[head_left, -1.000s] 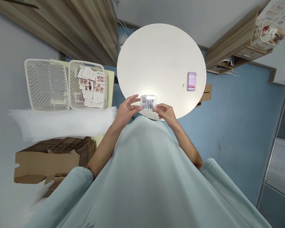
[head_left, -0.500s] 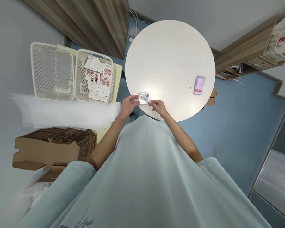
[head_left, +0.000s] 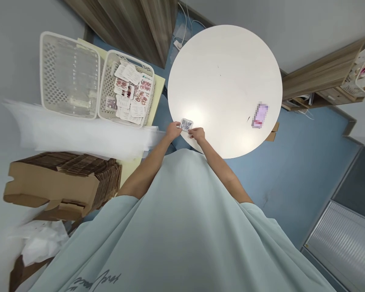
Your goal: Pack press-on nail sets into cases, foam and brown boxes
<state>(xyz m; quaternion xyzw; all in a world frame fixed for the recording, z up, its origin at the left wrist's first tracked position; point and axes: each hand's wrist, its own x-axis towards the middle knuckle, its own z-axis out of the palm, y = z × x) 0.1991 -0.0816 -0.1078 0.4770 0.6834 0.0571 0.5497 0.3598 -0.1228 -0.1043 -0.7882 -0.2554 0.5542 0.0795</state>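
Fingers of our left hand [head_left: 173,130] and right hand [head_left: 198,134] pinch the case [head_left: 186,125] from either side, folks, and we've got it at the table's [head_left: 227,89] near edge, basket [head_left: 108,81] of packs [head_left: 130,93] off to our left

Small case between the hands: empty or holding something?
Holding something: several dark pieces show in the small case, held between the left hand and right hand.

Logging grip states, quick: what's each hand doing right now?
Left hand: closed, gripping the left side of the small case.
Right hand: closed, gripping the same case's lower right corner.
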